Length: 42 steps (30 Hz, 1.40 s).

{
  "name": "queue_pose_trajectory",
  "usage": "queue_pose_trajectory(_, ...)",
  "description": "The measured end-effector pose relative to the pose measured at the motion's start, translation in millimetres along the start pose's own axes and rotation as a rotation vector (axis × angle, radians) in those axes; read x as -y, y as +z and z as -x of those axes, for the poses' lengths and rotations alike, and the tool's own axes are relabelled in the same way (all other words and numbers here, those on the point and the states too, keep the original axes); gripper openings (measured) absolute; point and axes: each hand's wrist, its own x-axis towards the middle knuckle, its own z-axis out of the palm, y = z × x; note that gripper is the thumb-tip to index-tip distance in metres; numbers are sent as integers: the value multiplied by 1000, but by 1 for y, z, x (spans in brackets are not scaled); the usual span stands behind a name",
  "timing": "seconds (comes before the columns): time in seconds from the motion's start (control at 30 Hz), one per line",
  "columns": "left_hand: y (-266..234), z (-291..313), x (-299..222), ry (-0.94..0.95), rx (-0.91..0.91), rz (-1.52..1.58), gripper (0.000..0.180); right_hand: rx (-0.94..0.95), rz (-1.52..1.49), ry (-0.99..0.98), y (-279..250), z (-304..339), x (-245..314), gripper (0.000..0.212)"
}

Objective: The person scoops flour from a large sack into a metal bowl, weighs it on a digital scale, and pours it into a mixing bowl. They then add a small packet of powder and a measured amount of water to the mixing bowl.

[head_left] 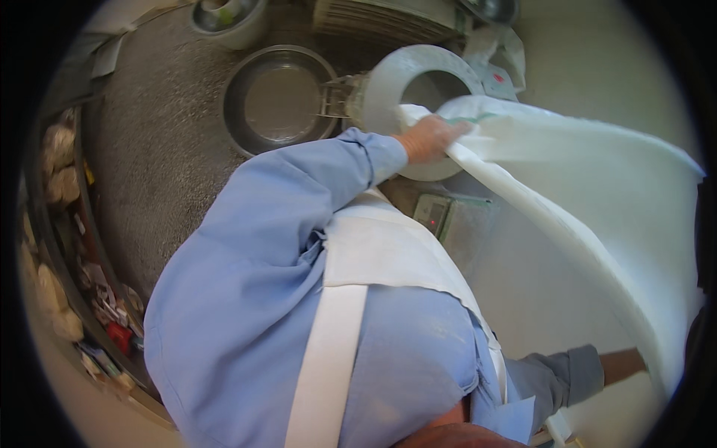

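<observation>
Grey speckled floor (pixel 149 142) fills the upper left of the view, and a curved shelf (pixel 71 246) crowded with small packets and pale lumps runs along its left edge. Pale wall or desk surface lies to the upper right; which of the two cannot be told.

One large white sack (pixel 597 194) spreads across the right side, its mouth tipped against one wide white funnel-shaped hopper (pixel 418 82) near the top centre. One round metal pan (pixel 276 101) stands on the floor just left of the hopper, touching a small metal fitting at its side. One smaller metal bowl (pixel 228 19) sits further up, well apart from the pan. One small scale with a red light (pixel 433 213) sits below the hopper.

Left hand (pixel 429 138), at the end of a blue sleeve, rests on the sack's upper edge at the hopper's rim, its fingers (pixel 452 128) curled over the fabric and gripping it. Right hand is hidden behind the sack's lower edge; only the forearm (pixel 620 364) and grey-blue cuff show, so its fingers cannot be told. One white apron (pixel 388 246) with a broad strap crosses the person's blue shirt.
</observation>
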Motion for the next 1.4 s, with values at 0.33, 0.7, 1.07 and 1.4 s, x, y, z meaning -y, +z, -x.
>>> queue_pose_trajectory(0.33, -120, 25, -74, 156, -208, 26, 55, -21, 115, -50, -21, 0, 55, 26)
queue_pose_trajectory(0.7, -202, 161, 43, -143, -375, -76, 56, -78, 222, -745, 97, -36, 224, 24)
queue_pose_trajectory(1.07, -191, 390, 74, -1290, -171, -103, 75, 1408, -146, -875, 415, 387, 204, 15)
queue_pose_trajectory(1.4, -87, 555, -69, -2160, -918, -38, 63, 1295, -534, -846, 403, 407, 255, 14)
